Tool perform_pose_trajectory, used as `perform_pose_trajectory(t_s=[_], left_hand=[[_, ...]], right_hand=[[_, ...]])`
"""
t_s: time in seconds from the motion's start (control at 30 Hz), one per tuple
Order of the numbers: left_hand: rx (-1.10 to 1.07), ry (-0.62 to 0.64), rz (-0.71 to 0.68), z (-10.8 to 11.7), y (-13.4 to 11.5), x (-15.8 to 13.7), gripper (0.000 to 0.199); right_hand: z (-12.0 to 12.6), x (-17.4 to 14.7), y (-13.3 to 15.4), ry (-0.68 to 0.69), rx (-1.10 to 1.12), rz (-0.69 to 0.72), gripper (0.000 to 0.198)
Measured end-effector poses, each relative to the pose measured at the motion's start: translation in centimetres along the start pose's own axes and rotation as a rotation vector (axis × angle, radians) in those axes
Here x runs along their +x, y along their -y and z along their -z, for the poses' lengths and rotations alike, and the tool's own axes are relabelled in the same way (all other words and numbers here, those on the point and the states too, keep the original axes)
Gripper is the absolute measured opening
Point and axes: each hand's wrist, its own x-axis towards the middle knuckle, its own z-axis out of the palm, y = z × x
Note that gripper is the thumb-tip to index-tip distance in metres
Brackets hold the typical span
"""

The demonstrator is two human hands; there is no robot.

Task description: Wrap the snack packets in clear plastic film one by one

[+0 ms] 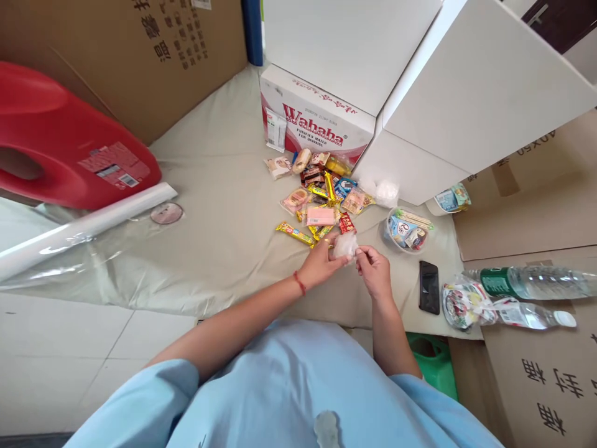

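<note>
A crumpled, translucent white plastic bag point(346, 245) is held between my two hands, close to the table's front edge. My left hand point(321, 260), a red string on its wrist, has its fingers closed around the bag's left side. With thumb and fingertips, my right hand point(374, 269) pinches the bag's right edge. Just beyond them lies a pile of wrapped snacks: a yellow snack stick point(295, 233), a pink packet point(320, 216), a small red packet point(346, 223) and several others. Another white plastic bundle point(386, 192) rests right of the pile.
A Wahaha carton point(321, 118) stands behind the snacks, beside white boxes point(429, 81). On the right are a tub of packets point(405, 230), a black phone point(429, 287) and plastic bottles point(536, 283). Leftward lie a red jug point(69, 137) and a plastic film roll point(88, 229).
</note>
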Motion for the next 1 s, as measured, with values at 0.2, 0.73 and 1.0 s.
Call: perform_pose_trajectory(t_s=[0.2, 0.73, 1.0], left_hand=[[-0.09, -0.015, 0.042, -2.4, 0.3, 6.3, 0.029], [-0.273, -0.021, 0.104, 0.2, 1.0, 0.4, 0.049], [-0.23, -0.22, 0.191, 4.6, 2.1, -2.3, 0.051]], right_hand=[[3.5, -0.6, -0.1, -0.231, 0.379, -0.135, 0.03], [1.9, -2.1, -0.6, 0.158, 0.636, -0.489, 0.028], [-1.3, -3.3, 0.1, -0.007, -0.182, 0.233, 0.016]])
